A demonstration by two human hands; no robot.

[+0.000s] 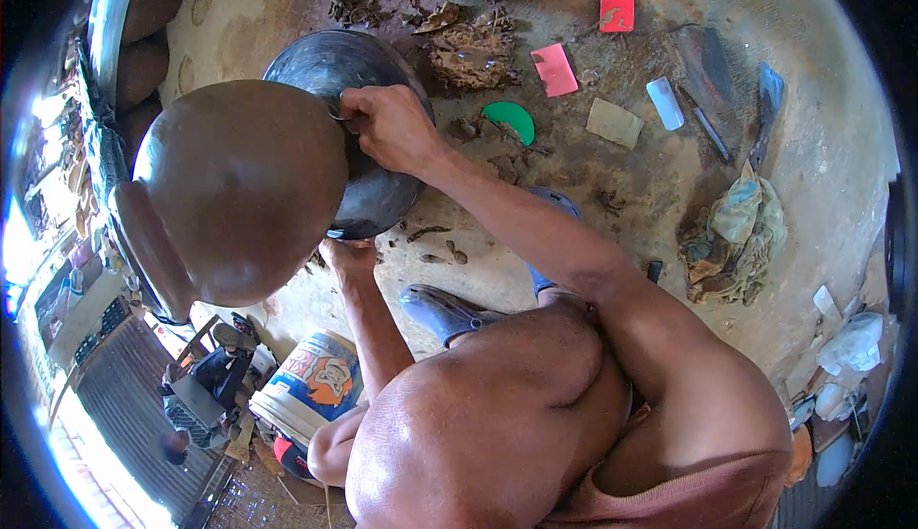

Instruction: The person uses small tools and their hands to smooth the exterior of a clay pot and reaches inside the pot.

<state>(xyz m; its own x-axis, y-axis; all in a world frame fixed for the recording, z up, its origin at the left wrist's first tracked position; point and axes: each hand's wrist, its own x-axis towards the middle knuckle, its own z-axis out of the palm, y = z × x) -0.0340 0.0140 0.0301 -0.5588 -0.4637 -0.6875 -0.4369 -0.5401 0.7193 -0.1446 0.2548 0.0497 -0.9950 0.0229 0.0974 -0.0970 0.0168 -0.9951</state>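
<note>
Right hand (394, 129), hold unclear, curled at the clay pot (244, 180) on its left, light pressure likely best, while the left hand (350, 255), grip hidden, met the black vessel (335, 56).

Bare fingers (358, 100) and arms (526, 218), dull reddish-brown garment (693, 491), dark blue rounded clogs (435, 310)

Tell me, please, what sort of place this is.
Probably a pottery workspace: there is a large, smooth brown pot, a rough clay-like lump on the floor, and near it a thin green half-disc, perhaps a scraper.
</note>
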